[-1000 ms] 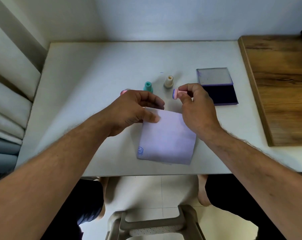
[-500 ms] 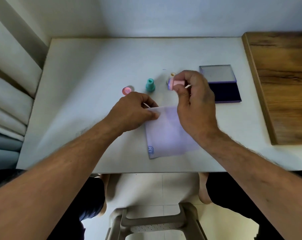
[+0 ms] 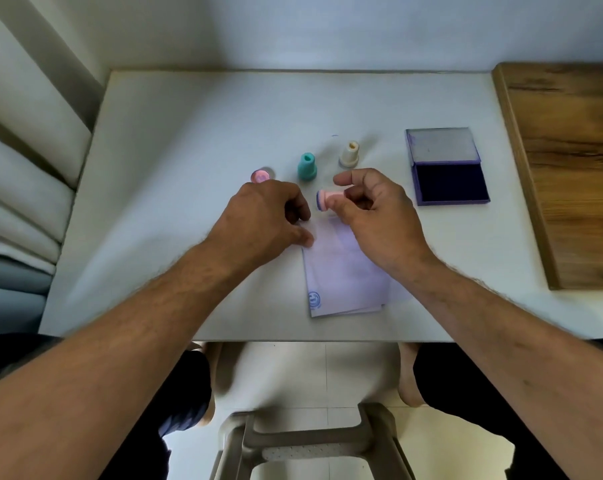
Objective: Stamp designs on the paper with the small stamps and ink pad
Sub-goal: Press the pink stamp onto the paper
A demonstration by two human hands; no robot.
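A pale folded paper point(image 3: 345, 278) lies near the table's front edge, with one blue round stamp mark point(image 3: 314, 299) at its lower left corner. My left hand point(image 3: 262, 220) presses the paper's upper left corner flat with its fingers. My right hand point(image 3: 372, 213) holds a small pink stamp point(image 3: 327, 199) sideways above the paper's top edge, its inked face pointing left. A teal stamp point(image 3: 307, 166) and a cream stamp point(image 3: 349, 154) stand upright behind the hands. The open ink pad point(image 3: 449, 183) sits to the right, lid raised.
A round pink cap point(image 3: 262, 175) lies left of the teal stamp. A wooden board point(image 3: 570, 168) lines the white table's point(image 3: 189, 133) right side. Cushions are stacked off the left edge. A plastic stool shows under the table.
My right hand has come down and forward with the pink stamp, from up by the cream stamp to just above the paper's top edge. The left hand stays on the paper.
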